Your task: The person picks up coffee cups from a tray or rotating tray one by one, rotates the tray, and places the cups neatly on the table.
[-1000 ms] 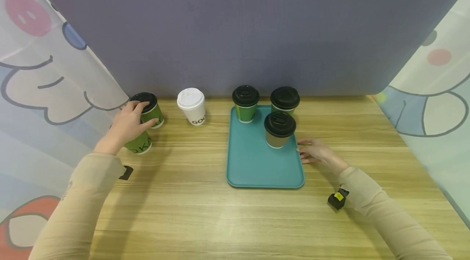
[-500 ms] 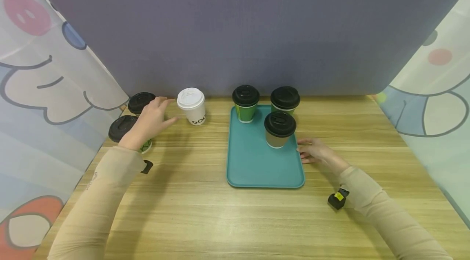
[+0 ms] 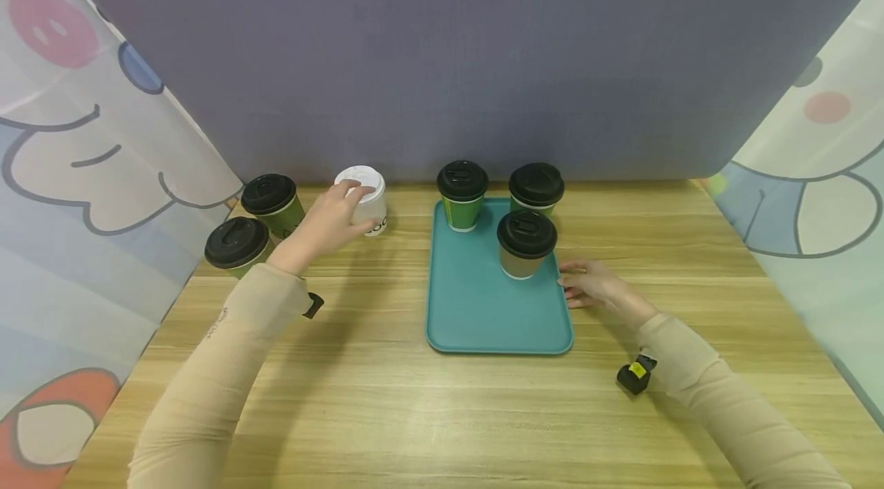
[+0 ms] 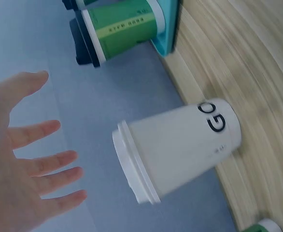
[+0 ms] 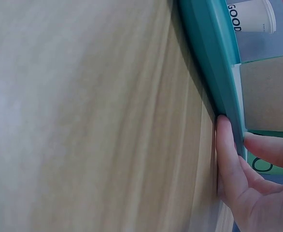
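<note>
My left hand (image 3: 323,226) reaches over the table towards a white paper cup (image 4: 180,147) with a white lid. In the left wrist view its fingers are spread and apart from the cup, with a gap before the lid. At the right side of a teal tray (image 3: 476,305), my right hand (image 3: 599,288) pinches the rim, thumb above and fingers below. On the tray stand a brown cup (image 3: 519,262) with a black lid, a green cup (image 3: 463,211) at the back left, and another black-lidded cup (image 3: 536,186) behind the brown one.
Two green cups with black lids stand at the left, one farther back (image 3: 279,219) and one nearer (image 3: 242,247). A grey panel (image 3: 442,51) rises behind the wooden table (image 3: 414,412). Printed curtains hang on both sides.
My left hand has moved right, from above the two green cups to the white cup. My right hand and the tray have stayed in place.
</note>
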Demonstrator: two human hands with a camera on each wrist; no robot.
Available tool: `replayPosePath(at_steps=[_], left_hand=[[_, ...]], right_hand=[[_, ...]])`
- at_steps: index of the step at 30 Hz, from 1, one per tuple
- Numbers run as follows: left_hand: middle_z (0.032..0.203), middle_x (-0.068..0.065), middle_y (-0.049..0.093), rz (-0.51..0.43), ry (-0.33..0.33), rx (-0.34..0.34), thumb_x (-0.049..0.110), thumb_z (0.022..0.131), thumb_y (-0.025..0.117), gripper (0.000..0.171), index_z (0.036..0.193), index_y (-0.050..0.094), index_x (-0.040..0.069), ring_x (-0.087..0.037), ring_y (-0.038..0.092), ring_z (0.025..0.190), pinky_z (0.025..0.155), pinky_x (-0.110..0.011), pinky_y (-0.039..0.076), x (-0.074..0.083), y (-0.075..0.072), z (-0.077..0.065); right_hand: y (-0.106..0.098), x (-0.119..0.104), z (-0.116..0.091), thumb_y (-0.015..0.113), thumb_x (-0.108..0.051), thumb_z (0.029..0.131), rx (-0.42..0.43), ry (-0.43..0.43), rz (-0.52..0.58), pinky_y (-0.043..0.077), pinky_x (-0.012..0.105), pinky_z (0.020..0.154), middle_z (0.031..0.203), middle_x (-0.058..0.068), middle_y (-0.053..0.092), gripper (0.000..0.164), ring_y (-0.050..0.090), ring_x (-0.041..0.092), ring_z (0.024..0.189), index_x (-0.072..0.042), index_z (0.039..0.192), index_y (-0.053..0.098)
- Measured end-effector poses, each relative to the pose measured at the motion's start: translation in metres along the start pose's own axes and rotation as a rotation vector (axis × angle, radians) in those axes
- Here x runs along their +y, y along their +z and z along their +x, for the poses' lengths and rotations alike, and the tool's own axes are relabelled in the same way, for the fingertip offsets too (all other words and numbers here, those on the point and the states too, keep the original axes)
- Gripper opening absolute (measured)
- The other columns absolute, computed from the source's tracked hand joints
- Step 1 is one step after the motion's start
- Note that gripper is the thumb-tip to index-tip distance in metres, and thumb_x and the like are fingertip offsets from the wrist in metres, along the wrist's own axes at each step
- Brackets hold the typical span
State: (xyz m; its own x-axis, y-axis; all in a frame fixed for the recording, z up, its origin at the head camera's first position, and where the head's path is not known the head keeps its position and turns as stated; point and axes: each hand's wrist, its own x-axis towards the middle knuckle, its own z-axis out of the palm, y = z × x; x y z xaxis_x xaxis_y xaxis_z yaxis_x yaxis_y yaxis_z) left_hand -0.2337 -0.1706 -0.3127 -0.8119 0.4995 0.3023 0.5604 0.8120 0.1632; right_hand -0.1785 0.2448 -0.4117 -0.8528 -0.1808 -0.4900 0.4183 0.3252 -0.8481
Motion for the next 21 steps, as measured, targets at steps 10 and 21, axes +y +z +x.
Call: replayPosePath(at_steps=[10,21], left_hand=[[0.120,-0.022,0.045,-0.037,0.044,-0.037,0.032,0.081,0.060,0.052,0.121,0.048,0.000,-0.037,0.043,0.110,0.092,-0.049,0.033,0.023,0.007,0.016],[0.121,-0.021,0.044,-0.056,0.086,-0.094,0.031,0.082,0.060,0.053,0.122,0.047,-0.001,-0.035,0.043,0.110,0.092,-0.046,0.033,0.053,0.016,0.034]], right_hand=[[0.001,-0.001,-0.001,0.045,-0.002,0.089,-0.005,-0.001,-0.007,0.051,0.027,0.062,0.071,0.004,0.056,0.051,0.057,0.010,0.062,0.012,0.132,0.021],[0.002,-0.001,-0.001,0.046,-0.003,0.089,-0.002,0.001,-0.005,0.051,0.027,0.063,0.071,0.004,0.055,0.052,0.056,0.010,0.062,0.012,0.132,0.022]])
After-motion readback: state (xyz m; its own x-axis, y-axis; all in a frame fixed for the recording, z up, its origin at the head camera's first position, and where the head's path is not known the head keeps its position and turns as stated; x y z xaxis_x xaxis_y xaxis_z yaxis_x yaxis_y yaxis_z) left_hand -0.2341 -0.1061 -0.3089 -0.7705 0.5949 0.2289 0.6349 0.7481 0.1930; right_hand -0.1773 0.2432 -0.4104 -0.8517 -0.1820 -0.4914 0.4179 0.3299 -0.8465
